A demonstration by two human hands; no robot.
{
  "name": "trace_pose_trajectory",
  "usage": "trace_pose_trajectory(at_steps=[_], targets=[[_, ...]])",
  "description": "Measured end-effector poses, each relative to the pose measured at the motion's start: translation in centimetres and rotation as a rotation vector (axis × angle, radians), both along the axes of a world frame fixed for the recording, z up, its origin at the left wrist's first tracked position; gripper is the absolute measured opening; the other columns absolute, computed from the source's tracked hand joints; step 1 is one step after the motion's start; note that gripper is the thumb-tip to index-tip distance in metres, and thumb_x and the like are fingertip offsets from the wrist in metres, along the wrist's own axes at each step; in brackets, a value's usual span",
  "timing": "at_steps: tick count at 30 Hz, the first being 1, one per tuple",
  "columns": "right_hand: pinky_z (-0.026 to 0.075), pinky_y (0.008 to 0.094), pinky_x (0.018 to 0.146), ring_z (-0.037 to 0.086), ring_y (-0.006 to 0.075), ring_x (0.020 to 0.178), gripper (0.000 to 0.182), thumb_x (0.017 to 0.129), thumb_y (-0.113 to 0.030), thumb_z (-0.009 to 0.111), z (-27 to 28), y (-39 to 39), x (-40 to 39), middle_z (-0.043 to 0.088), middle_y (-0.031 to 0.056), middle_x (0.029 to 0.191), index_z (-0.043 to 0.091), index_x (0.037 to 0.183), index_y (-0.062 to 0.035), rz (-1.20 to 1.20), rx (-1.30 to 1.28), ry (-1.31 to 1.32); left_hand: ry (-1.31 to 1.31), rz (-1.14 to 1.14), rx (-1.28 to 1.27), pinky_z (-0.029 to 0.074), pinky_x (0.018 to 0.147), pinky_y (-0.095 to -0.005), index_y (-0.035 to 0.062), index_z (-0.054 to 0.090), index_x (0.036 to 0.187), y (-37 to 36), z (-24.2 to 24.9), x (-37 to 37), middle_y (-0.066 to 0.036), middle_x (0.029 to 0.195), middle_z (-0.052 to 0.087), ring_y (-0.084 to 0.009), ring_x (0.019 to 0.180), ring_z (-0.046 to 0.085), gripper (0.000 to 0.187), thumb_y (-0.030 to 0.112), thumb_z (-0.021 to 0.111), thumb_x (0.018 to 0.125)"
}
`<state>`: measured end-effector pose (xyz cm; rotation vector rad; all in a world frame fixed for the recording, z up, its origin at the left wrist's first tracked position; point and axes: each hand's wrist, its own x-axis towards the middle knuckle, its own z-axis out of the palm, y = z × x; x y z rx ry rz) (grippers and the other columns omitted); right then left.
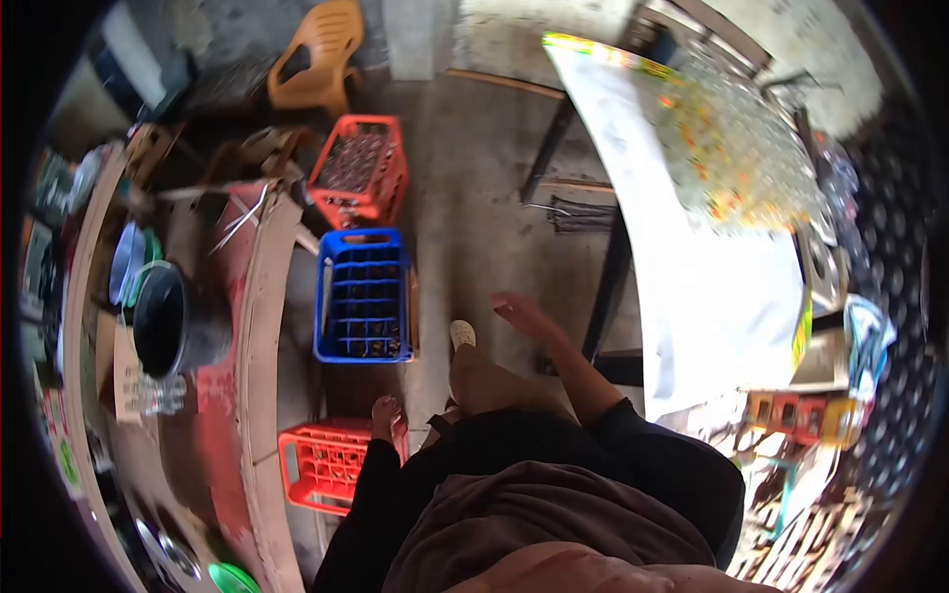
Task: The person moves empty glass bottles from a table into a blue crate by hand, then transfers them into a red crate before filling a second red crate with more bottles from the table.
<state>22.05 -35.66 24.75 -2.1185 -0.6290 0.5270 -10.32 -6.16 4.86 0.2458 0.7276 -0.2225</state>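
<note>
My left hand (387, 415) hangs at my side by the right edge of a red crate (324, 463), its fingers loosely apart and nothing visible in it. Further forward, my right hand (519, 314) is stretched over the floor with its fingers extended, slightly blurred and empty. It is between a blue divided crate (363, 296) on the left and a white-topped table (702, 316) on the right, touching neither. Many clear glass items (741, 148) cover the far part of that tabletop.
Another red crate (358, 168), filled with bottles, stands beyond the blue one, near an orange chair (321, 54). At left, a dark bucket (173, 321) and clear glasses (161, 395) rest on a worn red table (219, 405). Dark table legs (605, 287) stand at right.
</note>
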Motion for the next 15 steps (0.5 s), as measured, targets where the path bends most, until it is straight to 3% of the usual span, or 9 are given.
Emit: trace_pose_trajectory(at_steps=[2,4,5,6,7,8,10,12,15], targets=[[0.046,0.0319,0.081,0.060,0.0249,0.097,0.025,0.084,-0.013,0.059,2.0,-2.2,0.9,0.061,0.0136,0.108,0.059,0.107,-0.0058,-0.111,0.431,0.157,0.284,-0.145,0.766,0.034,0.039,-0.0248,0.0145,0.052,0.088,-2.6,2.5,1.3,0.002,0.061,0.044,-0.0125,0.051,0.047,0.005,0.017,0.050,0.084],[0.047,0.0332,0.081,0.060,0.0228,0.096,0.024,0.084,-0.009,0.057,12.3,-4.7,0.4,0.062,0.0124,0.106,0.059,0.107,-0.0053,-0.097,0.229,-0.253,0.275,-0.186,0.788,0.036,0.039,-0.0248,0.0135,0.052,0.090,-3.4,3.0,2.2,0.001,0.063,0.046,-0.0128,0.052,0.048,0.007,0.016,0.050,0.085],[0.048,0.0336,0.081,0.061,0.0231,0.095,0.025,0.083,-0.007,0.057,15.6,-6.2,0.6,0.062,0.0128,0.105,0.059,0.108,-0.0048,-0.145,0.311,-0.275,0.282,-0.199,0.798,0.037,0.040,-0.0248,0.0126,0.053,0.092,-3.6,2.8,2.4,0.000,0.065,0.047,-0.0132,0.052,0.048,0.008,0.016,0.049,0.085],[0.048,0.0341,0.080,0.061,0.0233,0.094,0.025,0.083,-0.005,0.057,17.6,-8.1,1.2,0.062,0.0132,0.104,0.059,0.108,-0.0043,-0.190,0.394,-0.296,0.069,-0.153,0.514,0.041,0.041,-0.0263,0.0104,0.053,0.093,-2.5,1.5,2.1,-0.002,0.070,0.049,-0.0130,0.054,0.050,0.009,0.016,0.048,0.089],[0.049,0.0322,0.075,0.062,0.0218,0.089,0.027,0.082,-0.001,0.058,17.7,-10.4,3.2,0.062,0.0144,0.100,0.059,0.108,-0.0036,-0.184,0.386,-0.584,0.055,-0.170,0.525,0.041,0.041,-0.0263,0.0104,0.053,0.093,-2.7,1.6,3.3,-0.002,0.070,0.049,-0.0130,0.054,0.050,0.009,0.016,0.048,0.089],[0.049,0.0297,0.069,0.062,0.0211,0.085,0.028,0.081,0.001,0.057,21.8,-11.9,2.8,0.062,0.0140,0.099,0.059,0.108,-0.0032,-0.367,0.270,-0.429,0.120,-0.269,0.621,0.039,0.041,-0.0259,0.0120,0.051,0.094,-3.3,1.8,4.4,-0.002,0.071,0.049,-0.0139,0.054,0.050,0.008,0.012,0.051,0.086],[0.048,0.0289,0.064,0.062,0.0200,0.076,0.026,0.080,0.002,0.057,26.4,-15.2,3.9,0.062,0.0114,0.095,0.059,0.106,-0.0022,-0.495,0.289,-0.733,0.177,-0.373,0.729,0.037,0.040,-0.0256,0.0136,0.050,0.094,-3.1,0.4,5.9,-0.002,0.072,0.050,-0.0148,0.053,0.050,0.014,0.008,0.055,0.082],[0.050,0.0279,0.069,0.060,0.0155,0.078,0.025,0.083,0.006,0.051,29.6,-18.9,5.4,0.062,0.0084,0.097,0.058,0.106,-0.0014,-0.723,0.242,-0.784,0.001,-0.374,0.681,0.040,0.041,-0.0256,0.0120,0.051,0.092,-2.0,-4.1,7.1,-0.002,0.074,0.050,-0.0153,0.056,0.052,0.009,0.012,0.054,0.083],[0.049,0.0319,0.062,0.060,0.0191,0.069,0.020,0.084,-0.003,0.054,33.3,-23.6,8.9,0.060,0.0106,0.089,0.060,0.102,-0.0037,-0.950,0.234,-1.028,0.055,-0.447,0.888,0.042,0.050,-0.0259,0.0089,0.055,0.094,-1.8,-0.6,11.5,-0.003,0.077,0.053,-0.0149,0.062,0.054,0.013,0.017,0.055,0.083]])
